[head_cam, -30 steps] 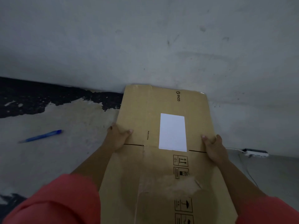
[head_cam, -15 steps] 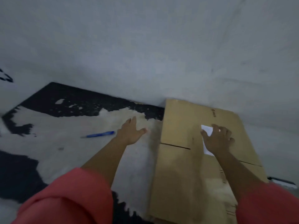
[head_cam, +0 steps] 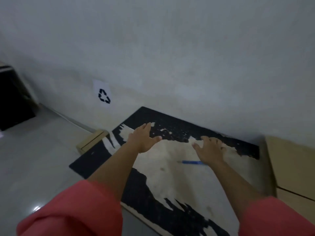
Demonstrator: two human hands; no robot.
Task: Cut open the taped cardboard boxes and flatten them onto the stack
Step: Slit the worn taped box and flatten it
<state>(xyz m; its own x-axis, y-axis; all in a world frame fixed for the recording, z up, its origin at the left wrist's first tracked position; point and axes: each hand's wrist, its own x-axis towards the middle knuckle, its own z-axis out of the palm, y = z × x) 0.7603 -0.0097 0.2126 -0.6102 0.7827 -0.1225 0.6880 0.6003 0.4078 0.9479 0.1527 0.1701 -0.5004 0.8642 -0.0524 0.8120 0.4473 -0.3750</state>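
Observation:
The flattened brown cardboard box (head_cam: 293,167) lies at the right edge of the view, against the wall. A blue cutter (head_cam: 191,162) lies on the worn black-and-white mat (head_cam: 170,181), partly hidden under my right hand. My left hand (head_cam: 144,137) hovers over the mat's far part with fingers straight and spread, holding nothing. My right hand (head_cam: 210,149) is over the mat too, fingers spread, empty, just beyond the cutter. A small closed cardboard box (head_cam: 91,141) stands at the mat's far left corner.
A grey-white wall (head_cam: 170,57) runs behind the mat, with a paper recycling sign (head_cam: 103,94) stuck low on it. A dark open-fronted cabinet (head_cam: 12,99) stands at far left. Grey tiled floor (head_cam: 34,159) spreads left of the mat.
Both hands have let go of the flattened box. My view and both hands have swung left over the mat; the right hand now reaches past the blue cutter.

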